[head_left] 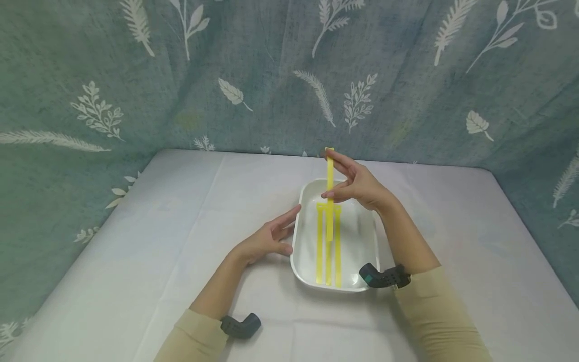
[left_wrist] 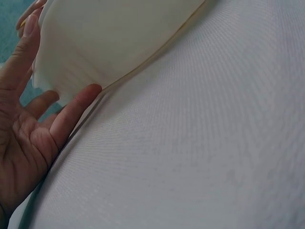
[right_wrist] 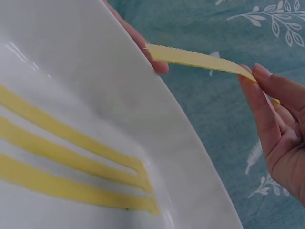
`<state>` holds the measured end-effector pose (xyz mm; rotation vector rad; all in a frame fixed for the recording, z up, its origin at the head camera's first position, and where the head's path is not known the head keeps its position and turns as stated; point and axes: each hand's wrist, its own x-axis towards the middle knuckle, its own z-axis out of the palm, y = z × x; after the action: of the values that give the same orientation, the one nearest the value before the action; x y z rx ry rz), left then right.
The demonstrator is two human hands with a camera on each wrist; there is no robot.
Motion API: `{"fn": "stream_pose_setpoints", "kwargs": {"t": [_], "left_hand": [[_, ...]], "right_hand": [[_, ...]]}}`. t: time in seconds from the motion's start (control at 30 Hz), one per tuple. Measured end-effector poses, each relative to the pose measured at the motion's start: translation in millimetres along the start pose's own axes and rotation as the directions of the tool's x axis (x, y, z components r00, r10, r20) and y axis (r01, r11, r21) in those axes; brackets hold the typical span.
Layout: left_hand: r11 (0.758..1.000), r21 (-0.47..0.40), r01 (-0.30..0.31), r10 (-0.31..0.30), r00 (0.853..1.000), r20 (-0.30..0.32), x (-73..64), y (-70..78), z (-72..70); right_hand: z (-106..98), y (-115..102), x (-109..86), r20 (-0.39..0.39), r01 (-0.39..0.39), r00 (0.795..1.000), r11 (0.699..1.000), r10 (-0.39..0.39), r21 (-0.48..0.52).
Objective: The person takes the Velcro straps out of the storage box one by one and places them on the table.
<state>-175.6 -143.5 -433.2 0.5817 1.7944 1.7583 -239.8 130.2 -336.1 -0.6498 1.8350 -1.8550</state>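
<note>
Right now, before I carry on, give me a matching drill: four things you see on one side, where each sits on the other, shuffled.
Things:
1. left hand
2. right hand
3. white dish
4. three yellow strips

Places or states:
A. lying side by side inside the dish
B. pinching one yellow strip above the dish
C. resting on the white tablecloth
D. straight fingers against the dish's outer left side

Pairs: 1-D, 2-B, 3-C, 4-A
</note>
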Motion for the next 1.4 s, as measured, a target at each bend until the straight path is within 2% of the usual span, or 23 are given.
{"fn": "stream_pose_setpoints", "kwargs": {"t": [0.2,0.43,0.7,0.97,1.17,1.4], "left_hand": [[1.0,-0.008,-0.009,0.009,1.0,-0.004,-1.1,1.6,0.6],[1.0,-0.021,-0.022,0.022,1.0,0.0,-1.5,1.5,0.6],[0.999,-0.024,-0.024,0.024,1.0,0.008,-1.4,0.0,-0.6],[0.999,-0.028,-0.017,0.017,1.0,0.002,-0.6,-0.5,-0.8],[1.0,-0.028,-0.014,0.014,1.0,0.001,-0.2,-0.7,-1.1],[1.0,-0.011,-0.004,0.004,1.0,-0.015,-0.4,0.2,0.1]], "right_hand": [[-7,-5,-7.9,-0.055,0.007,0.998,0.999,-0.01,-0.038],[-17,-9,-18.4,-0.106,0.019,0.994,0.999,-0.023,-0.039],[-32,-12,-34.4,-0.122,0.051,0.991,0.998,-0.054,-0.023],[-43,-15,-51.5,-0.156,0.068,0.985,0.996,-0.075,-0.054],[-51,-18,-63.4,-0.168,0.067,0.983,0.995,-0.078,-0.072],[-60,-22,-75.7,-0.218,0.008,0.975,0.989,-0.039,-0.145]]}}
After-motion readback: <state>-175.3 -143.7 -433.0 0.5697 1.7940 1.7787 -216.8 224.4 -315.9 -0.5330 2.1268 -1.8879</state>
